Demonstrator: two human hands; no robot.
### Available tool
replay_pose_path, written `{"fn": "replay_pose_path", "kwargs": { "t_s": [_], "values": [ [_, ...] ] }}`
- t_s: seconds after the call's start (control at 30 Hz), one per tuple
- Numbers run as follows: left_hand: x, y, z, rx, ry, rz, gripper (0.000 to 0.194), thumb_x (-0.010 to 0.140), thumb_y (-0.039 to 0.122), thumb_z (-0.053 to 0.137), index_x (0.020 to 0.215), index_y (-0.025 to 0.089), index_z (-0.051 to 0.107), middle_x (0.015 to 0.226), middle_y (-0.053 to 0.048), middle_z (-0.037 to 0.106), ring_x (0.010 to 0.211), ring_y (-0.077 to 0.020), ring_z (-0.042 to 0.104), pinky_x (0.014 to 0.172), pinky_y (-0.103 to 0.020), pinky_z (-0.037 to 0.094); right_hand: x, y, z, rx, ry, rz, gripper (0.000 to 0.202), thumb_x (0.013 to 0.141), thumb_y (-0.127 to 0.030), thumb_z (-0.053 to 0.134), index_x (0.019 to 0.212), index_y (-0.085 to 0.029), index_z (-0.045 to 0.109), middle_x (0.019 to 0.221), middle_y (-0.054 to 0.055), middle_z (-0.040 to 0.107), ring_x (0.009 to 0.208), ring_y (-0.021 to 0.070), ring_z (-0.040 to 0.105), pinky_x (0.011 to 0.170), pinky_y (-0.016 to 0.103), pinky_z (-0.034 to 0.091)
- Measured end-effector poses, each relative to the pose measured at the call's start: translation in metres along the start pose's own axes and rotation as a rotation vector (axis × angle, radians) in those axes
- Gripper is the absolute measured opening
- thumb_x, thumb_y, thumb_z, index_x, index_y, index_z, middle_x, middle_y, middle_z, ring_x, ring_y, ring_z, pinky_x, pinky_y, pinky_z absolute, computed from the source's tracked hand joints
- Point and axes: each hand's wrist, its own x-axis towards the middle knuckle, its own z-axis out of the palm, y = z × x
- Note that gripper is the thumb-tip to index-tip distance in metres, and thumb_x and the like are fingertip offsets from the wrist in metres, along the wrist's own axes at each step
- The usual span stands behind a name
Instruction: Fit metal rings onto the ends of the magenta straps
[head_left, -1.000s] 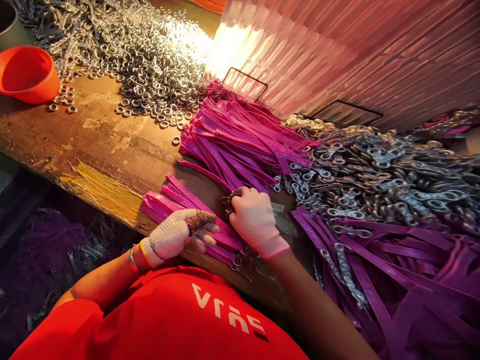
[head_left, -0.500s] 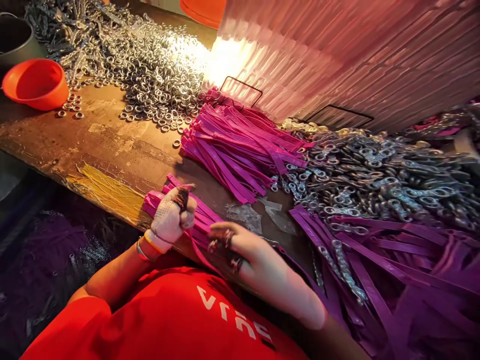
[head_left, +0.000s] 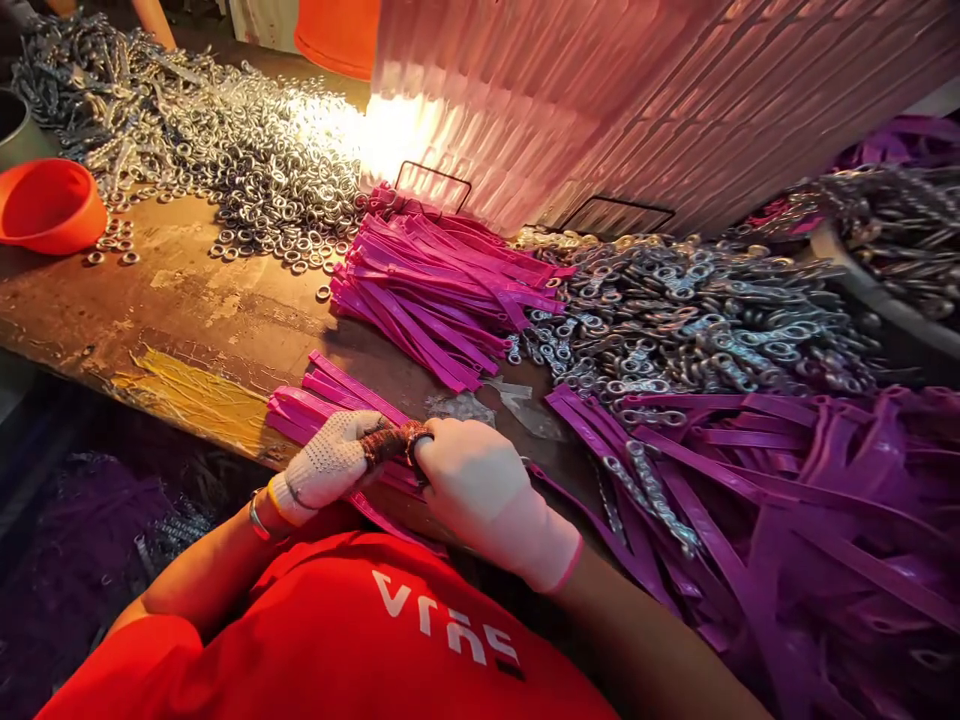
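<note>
Two gloved hands above one strap bundle

The strap bundle [head_left: 289, 415] is seen on the table [head_left: 187, 290] at its near edge, partly covered by the left hand [head_left: 326, 470] and the right hand [head_left: 480, 490]. Fingers are curled and brought together at the tips; how far either grip is closed, and on what, cannot be told, the contact being hidden. Beyond, a larger strap pile [head_left: 435, 290] is flanked by metal rings [head_left: 285, 190] and metal links [head_left: 712, 310]. The orange bowl [head_left: 52, 210] is cut off at left.
</note>
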Motion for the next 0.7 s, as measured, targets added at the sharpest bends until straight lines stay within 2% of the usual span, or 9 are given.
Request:
{"fn": "replay_pose_path", "kwargs": {
  "t_s": [0.07,0.17,0.23,0.33,0.4,0.5,0.6,0.7],
  "values": [
    [0.003,-0.003,0.001,0.098,-0.094,0.066,0.038,0.089,0.047,0.059,0.072,0.014,0.057,0.062,0.001,0.053,0.057,-0.0090,0.043,0.051,-0.020,0.031,-0.003,0.003,0.004,0.014,0.000,-0.006,0.019,0.076,-0.006,0.050,0.071,-0.016,0.066,0.074,0.010,0.064,0.067,0.0180,0.054,0.061,0.032,0.027],
    [0.008,-0.011,0.003,0.180,-0.158,0.124,0.036,0.091,0.046,0.057,0.079,0.012,0.062,0.073,-0.001,0.059,0.067,-0.0120,0.049,0.058,-0.022,0.036,-0.008,0.008,0.012,0.066,0.020,0.092,0.023,0.074,-0.006,0.049,0.081,-0.015,0.069,0.081,0.010,0.067,0.072,0.0199,0.057,0.065,0.031,0.033],
    [0.011,-0.015,0.004,0.136,-0.141,0.069,0.039,0.093,0.048,0.054,0.078,0.013,0.060,0.066,0.000,0.055,0.060,-0.0108,0.046,0.055,-0.022,0.034,-0.010,0.011,0.014,0.113,0.041,0.156,0.032,0.074,-0.005,0.048,0.096,-0.014,0.069,0.091,0.012,0.069,0.081,0.0221,0.060,0.071,0.031,0.037],
    [0.011,-0.015,0.005,0.122,-0.006,0.051,0.040,0.093,0.049,0.053,0.076,0.014,0.059,0.060,0.002,0.051,0.055,-0.0097,0.043,0.052,-0.022,0.032,-0.010,0.015,0.011,0.197,-0.025,0.141,0.039,0.077,-0.007,0.049,0.113,-0.012,0.064,0.105,0.014,0.069,0.092,0.0239,0.062,0.077,0.031,0.042],
    [0.010,-0.013,0.007,0.244,0.046,0.125,0.037,0.094,0.045,0.054,0.074,0.014,0.060,0.064,0.001,0.054,0.059,-0.0102,0.045,0.056,-0.022,0.032,-0.007,0.017,0.008,0.214,-0.142,0.146,0.034,0.079,-0.012,0.051,0.110,-0.013,0.064,0.102,0.013,0.071,0.091,0.0240,0.065,0.074,0.031,0.042],
    [0.008,-0.016,0.010,0.447,0.052,0.206,0.034,0.095,0.038,0.052,0.072,0.014,0.060,0.067,0.000,0.058,0.063,-0.0116,0.048,0.059,-0.024,0.031,-0.005,0.016,0.008,0.142,-0.276,0.217,0.022,0.081,-0.013,0.049,0.096,-0.014,0.064,0.087,0.011,0.073,0.080,0.0237,0.068,0.061,0.030,0.036],
    [0.008,-0.024,0.013,0.527,0.059,0.232,0.030,0.094,0.032,0.052,0.072,0.015,0.061,0.066,-0.001,0.060,0.063,-0.0132,0.050,0.059,-0.025,0.031,-0.009,0.011,0.017,0.054,-0.273,0.191,0.017,0.082,-0.015,0.049,0.090,-0.013,0.063,0.076,0.012,0.072,0.071,0.0230,0.068,0.055,0.031,0.027],
    [0.012,-0.032,0.018,0.533,-0.001,0.274,0.022,0.092,0.024,0.052,0.074,0.015,0.062,0.070,-0.003,0.064,0.066,-0.0148,0.055,0.062,-0.025,0.034,-0.018,0.004,0.029,-0.012,-0.183,0.130,0.016,0.085,-0.021,0.050,0.083,-0.011,0.063,0.068,0.014,0.070,0.064,0.0230,0.067,0.053,0.033,0.021]
  ]
}}
